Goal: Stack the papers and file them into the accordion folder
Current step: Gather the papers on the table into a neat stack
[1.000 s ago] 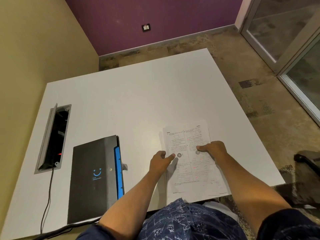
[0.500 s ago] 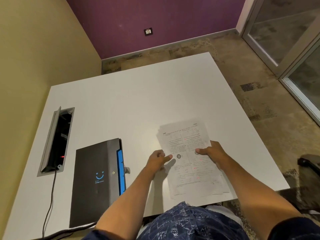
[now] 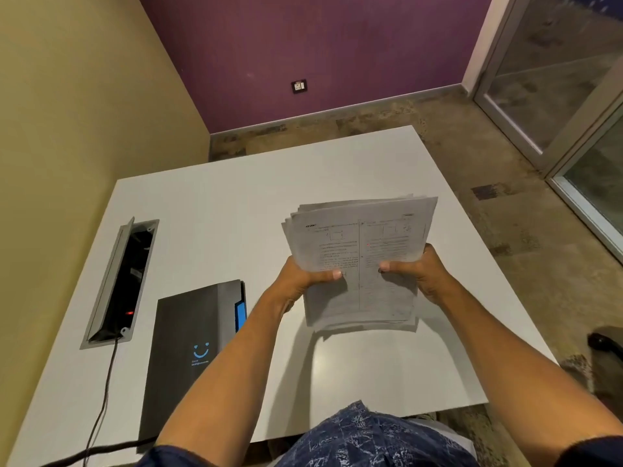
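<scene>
Purple and olive walls meet at the far corner of the room, and a white table (image 3: pixel 209 210) fills the head view, its left edge close along the olive wall. Set into the table near that left edge is an open cable box (image 3: pixel 121 281), with a dark cord (image 3: pixel 101 396) running from it toward the near edge.

Both hands hold the papers (image 3: pixel 360 261) upright above the table's right half, printed face toward the camera. The left hand (image 3: pixel 303 278) grips the stack's left side and the right hand (image 3: pixel 418 271) its right side, each with the thumb pressed on the front sheet and the other fingers hidden behind. The upper edges are staggered, so the stack is not yet squared. Its lower edge hangs over its own shadow; whether it touches the table I cannot tell.

The accordion folder (image 3: pixel 192 345) lies flat and closed near the near-left corner, its long axis running from near edge to far edge, a blue strip showing along its right side. It sits left of the papers and nearer the person, just beside the left forearm. By my reading, the left hand is the closer one to open it, while the right would carry the stack leftward once the edges are tapped even.
</scene>
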### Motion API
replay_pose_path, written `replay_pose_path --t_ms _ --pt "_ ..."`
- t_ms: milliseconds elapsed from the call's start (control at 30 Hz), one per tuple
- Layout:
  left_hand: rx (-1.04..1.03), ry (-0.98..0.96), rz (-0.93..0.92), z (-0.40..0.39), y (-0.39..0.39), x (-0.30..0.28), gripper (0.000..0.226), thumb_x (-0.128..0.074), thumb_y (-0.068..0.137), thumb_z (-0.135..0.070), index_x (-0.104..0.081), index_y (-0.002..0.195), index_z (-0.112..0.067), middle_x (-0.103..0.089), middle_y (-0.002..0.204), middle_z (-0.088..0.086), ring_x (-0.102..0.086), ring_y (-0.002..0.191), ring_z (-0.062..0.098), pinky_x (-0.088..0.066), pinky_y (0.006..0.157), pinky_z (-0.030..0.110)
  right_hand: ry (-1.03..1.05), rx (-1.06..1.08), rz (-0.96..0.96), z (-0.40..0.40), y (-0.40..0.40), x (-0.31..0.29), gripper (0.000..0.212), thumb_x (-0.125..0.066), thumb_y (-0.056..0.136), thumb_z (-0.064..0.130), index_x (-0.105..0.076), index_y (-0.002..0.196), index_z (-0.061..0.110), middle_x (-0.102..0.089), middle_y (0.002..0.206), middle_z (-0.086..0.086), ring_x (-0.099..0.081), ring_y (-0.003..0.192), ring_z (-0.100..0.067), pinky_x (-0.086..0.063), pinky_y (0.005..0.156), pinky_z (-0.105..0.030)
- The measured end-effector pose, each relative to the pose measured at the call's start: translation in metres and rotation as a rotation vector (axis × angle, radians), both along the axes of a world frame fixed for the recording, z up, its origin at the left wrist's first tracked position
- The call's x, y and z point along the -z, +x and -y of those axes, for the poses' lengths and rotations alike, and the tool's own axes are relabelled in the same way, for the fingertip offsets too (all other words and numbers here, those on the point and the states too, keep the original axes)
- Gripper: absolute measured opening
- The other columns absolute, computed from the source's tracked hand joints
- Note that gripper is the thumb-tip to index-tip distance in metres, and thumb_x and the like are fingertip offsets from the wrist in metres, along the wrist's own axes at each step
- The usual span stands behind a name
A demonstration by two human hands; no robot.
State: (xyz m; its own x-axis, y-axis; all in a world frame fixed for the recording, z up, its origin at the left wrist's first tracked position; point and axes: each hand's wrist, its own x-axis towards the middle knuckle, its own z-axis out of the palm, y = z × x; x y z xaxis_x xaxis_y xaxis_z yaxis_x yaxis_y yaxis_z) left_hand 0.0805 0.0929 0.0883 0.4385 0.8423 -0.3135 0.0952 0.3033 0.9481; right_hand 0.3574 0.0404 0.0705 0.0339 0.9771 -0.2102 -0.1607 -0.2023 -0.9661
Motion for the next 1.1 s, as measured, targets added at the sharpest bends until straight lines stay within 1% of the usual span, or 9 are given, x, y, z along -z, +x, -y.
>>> replay_pose_path --t_ms 133,200,333,433,533,733,867,967,1100 --pt "0.023 0.007 -0.027 0.012 -0.005 0.006 0.064 -0.095 0.067 -0.012 -0.069 0.124 -0.027 -0.075 0.123 -0.001 -0.07 0.116 0.015 -0.059 0.091 0.026 -0.022 0.017 0.043 0.009 0.003 0.006 0.061 -0.1 0.048 0.022 -0.078 0.104 0.032 -0.08 0.109 0.002 -0.076 0.099 -0.013 -0.064 0.077 -0.028" --pt "0.022 -0.006 -0.073 0.021 -0.008 0.014 0.06 -0.096 0.066 -0.012 -0.071 0.118 -0.029 -0.076 0.117 -0.006 -0.072 0.109 0.01 -0.058 0.084 0.02 -0.094 -0.031 0.076 0.019 0.005 0.017 0.062 -0.102 0.045 0.022 -0.079 0.1 0.041 -0.08 0.103 0.01 -0.076 0.094 -0.005 -0.062 0.071 -0.02" --pt "0.021 0.029 -0.137 0.033 -0.006 0.028 0.053 -0.092 0.071 -0.005 -0.071 0.111 -0.032 -0.078 0.106 -0.014 -0.073 0.098 0.003 -0.057 0.077 0.016 -0.208 -0.038 0.093 0.031 -0.002 0.034 0.062 -0.1 0.044 0.025 -0.076 0.099 0.038 -0.08 0.09 0.02 -0.074 0.082 0.004 -0.056 0.061 -0.008" --pt "-0.024 0.023 -0.112 0.029 -0.005 0.028 0.055 -0.092 0.071 -0.008 -0.07 0.117 -0.027 -0.078 0.111 -0.009 -0.073 0.105 0.011 -0.058 0.081 0.019 -0.169 -0.027 0.109 0.026 -0.007 0.028 0.053 -0.098 0.047 0.025 -0.078 0.088 0.053 -0.077 0.086 0.027 -0.072 0.081 0.01 -0.056 0.062 -0.008" --pt "-0.005 0.025 -0.075 0.025 -0.004 0.024 0.062 -0.095 0.069 -0.018 -0.069 0.124 -0.027 -0.076 0.121 -0.006 -0.071 0.112 0.012 -0.059 0.087 0.023 -0.123 -0.026 0.126 0.023 -0.003 0.026 0.06 -0.102 0.043 0.036 -0.077 0.096 0.051 -0.079 0.102 0.019 -0.074 0.094 0.0 -0.061 0.074 -0.016" --pt "0.016 -0.014 -0.117 0.027 0.0 0.031 0.057 -0.091 0.075 -0.022 -0.068 0.128 -0.022 -0.075 0.123 -0.004 -0.07 0.116 0.012 -0.053 0.105 0.037 -0.142 -0.029 0.132 0.033 -0.002 0.047 0.059 -0.102 0.045 0.034 -0.078 0.098 0.042 -0.08 0.103 0.013 -0.075 0.095 -0.007 -0.06 0.07 -0.016" --pt "-0.052 0.001 -0.108 0.024 0.008 0.024 0.04 -0.082 0.083 -0.042 -0.072 0.12 -0.03 -0.076 0.119 -0.009 -0.072 0.11 0.009 -0.057 0.094 0.029 -0.157 0.044 0.133 0.028 -0.007 0.045 0.059 -0.1 0.045 0.042 -0.079 0.098 0.028 -0.081 0.1 0.004 -0.078 0.091 -0.012 -0.061 0.068 -0.019" --pt "-0.18 -0.024 -0.085 0.017 0.014 0.021 0.034 -0.078 0.087 -0.043 -0.075 0.115 -0.025 -0.079 0.11 -0.003 -0.076 0.1 0.015 -0.06 0.087 0.035 -0.099 0.021 0.106 0.021 -0.004 0.028 0.051 -0.101 0.058 0.038 -0.08 0.104 0.032 -0.082 0.104 0.003 -0.079 0.091 -0.014 -0.063 0.069 -0.023" --pt "-0.526 -0.288 0.07 0.014 0.007 0.03 0.042 -0.076 0.091 -0.027 -0.067 0.128 -0.007 -0.077 0.113 0.011 -0.074 0.103 0.029 -0.06 0.09 0.044 -0.12 0.135 0.006 0.014 0.01 0.027 0.048 -0.095 0.07 0.029 -0.076 0.113 0.024 -0.081 0.101 -0.013 -0.078 0.096 -0.033 -0.064 0.072 -0.033"
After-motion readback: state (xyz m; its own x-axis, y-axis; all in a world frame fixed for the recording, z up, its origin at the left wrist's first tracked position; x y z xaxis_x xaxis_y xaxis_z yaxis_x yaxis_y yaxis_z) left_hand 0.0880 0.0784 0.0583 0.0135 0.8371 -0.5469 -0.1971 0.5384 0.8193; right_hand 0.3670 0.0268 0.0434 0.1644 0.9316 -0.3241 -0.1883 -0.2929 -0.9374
